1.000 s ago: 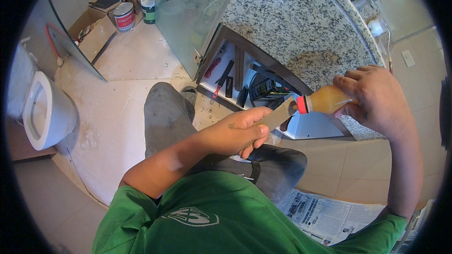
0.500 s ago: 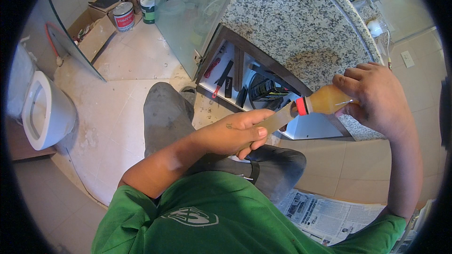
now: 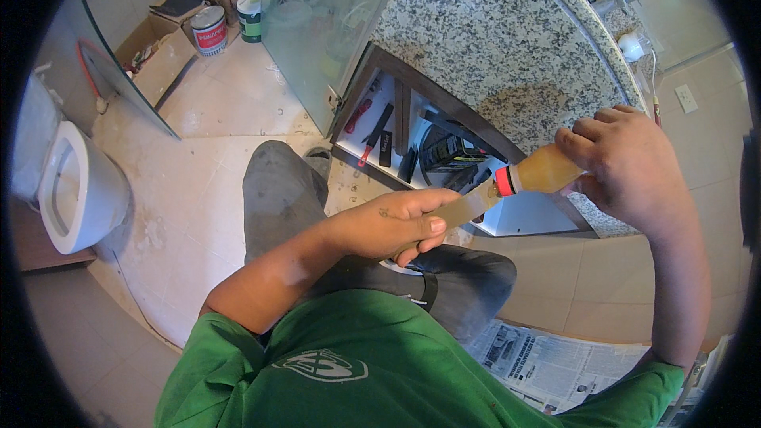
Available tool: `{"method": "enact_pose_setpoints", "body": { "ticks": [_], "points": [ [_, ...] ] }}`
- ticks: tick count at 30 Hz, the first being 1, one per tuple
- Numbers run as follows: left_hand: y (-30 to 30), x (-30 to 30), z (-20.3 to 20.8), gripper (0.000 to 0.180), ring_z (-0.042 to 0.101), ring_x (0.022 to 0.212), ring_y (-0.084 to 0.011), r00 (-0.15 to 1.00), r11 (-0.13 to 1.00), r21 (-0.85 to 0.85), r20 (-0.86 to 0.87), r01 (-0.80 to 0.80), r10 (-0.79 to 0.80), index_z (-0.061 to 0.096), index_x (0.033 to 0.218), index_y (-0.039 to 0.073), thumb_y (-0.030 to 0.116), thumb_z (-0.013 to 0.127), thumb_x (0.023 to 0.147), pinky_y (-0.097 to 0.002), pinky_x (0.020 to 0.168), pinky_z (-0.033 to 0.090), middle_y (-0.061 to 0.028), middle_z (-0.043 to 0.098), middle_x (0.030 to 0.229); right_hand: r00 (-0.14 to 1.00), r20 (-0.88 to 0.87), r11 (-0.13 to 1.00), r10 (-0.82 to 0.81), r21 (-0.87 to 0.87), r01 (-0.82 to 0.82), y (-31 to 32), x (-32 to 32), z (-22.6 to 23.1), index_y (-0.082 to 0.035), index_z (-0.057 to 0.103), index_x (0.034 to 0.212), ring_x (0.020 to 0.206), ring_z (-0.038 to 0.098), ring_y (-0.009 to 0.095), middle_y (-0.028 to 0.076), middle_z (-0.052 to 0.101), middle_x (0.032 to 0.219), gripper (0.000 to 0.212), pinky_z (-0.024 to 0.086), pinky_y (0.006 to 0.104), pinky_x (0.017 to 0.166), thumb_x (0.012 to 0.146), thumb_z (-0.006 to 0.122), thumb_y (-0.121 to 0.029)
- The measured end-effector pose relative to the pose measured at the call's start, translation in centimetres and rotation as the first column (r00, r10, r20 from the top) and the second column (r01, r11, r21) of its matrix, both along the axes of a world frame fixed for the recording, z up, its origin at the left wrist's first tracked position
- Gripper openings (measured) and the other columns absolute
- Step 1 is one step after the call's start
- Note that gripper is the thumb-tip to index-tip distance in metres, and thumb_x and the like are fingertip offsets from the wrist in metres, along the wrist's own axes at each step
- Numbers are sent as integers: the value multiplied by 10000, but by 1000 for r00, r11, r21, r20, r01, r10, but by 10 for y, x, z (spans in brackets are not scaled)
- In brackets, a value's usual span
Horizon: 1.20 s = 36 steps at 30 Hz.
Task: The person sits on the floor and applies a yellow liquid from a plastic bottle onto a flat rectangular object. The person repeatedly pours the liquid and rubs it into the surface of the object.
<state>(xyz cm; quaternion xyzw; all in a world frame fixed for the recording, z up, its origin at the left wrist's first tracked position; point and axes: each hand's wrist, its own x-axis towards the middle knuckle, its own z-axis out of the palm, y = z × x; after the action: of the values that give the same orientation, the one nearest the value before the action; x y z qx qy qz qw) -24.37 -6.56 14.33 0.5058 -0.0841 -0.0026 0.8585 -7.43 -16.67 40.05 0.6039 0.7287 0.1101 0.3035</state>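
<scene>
My left hand grips a flat, narrow olive-beige strip, thumb on top and fingers beneath. The strip points up and to the right. From above, my right hand holds a clear plastic bottle of yellowish liquid, its fingers wrapped round the base. Tipped on its side, the bottle has a red ring at the neck and its mouth lies at the far end of the strip. A small amber patch shows there. Whether the mouth touches the strip, I cannot tell.
A speckled granite counter stands ahead, with an open cabinet below holding tools. Beyond the glass panel are paint cans and a cardboard box. A toilet is at left; newspaper lies lower right.
The bottle has shifted slightly left and its mouth has come closer over the strip's end. An amber patch now shows at that end. My left hand has hardly moved.
</scene>
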Motion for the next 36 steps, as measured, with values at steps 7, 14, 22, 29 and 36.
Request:
{"method": "enact_pose_setpoints", "body": {
  "ticks": [7,14,22,29,36],
  "points": [
    [8,-1,-13,449,520,546,-74,999,996,-76,-9,-47,47,389,1434,29,250,466,1050,-218,542,447,-8,542,776,923,-55,925,-380,-14,380,-14,26,-23,-50,654,1068,893,650,332,109,670,906,490,513,459,788,684,843,-289],
    [48,21,-77,382,603,640,-130,901,906,-17,-117,-423,419,485,1350,43,237,515,1023,-259,574,503,-73,633,980,124,-924,675,-362,-168,718,-119,91,-177,-26,648,1171,970,650,183,84,690,1038,617,498,347,863,726,863,-395],
    [119,81,-134,331,613,709,-140,854,869,-93,-262,-486,450,559,1289,50,212,536,1001,-279,635,522,-73,659,1132,-553,-828,539,88,-427,726,-161,24,-316,-58,498,1291,1126,586,269,116,609,1182,666,462,420,973,796,826,-358],
    [125,102,-160,332,597,799,-133,884,894,-109,-240,-435,401,561,1299,75,202,533,993,-281,700,522,-61,652,1185,-801,-520,524,297,-612,592,-160,21,-341,-91,487,1307,1238,539,356,128,593,1241,552,411,543,1069,877,750,-315],
    [114,108,-160,324,591,789,-122,838,828,-151,-188,-540,512,555,1299,80,185,522,995,-272,701,508,-51,665,1144,-861,-407,527,306,-681,509,-166,31,-372,-110,527,1304,1235,538,350,103,600,1244,526,397,568,1084,887,732,-356]
  ]
}}
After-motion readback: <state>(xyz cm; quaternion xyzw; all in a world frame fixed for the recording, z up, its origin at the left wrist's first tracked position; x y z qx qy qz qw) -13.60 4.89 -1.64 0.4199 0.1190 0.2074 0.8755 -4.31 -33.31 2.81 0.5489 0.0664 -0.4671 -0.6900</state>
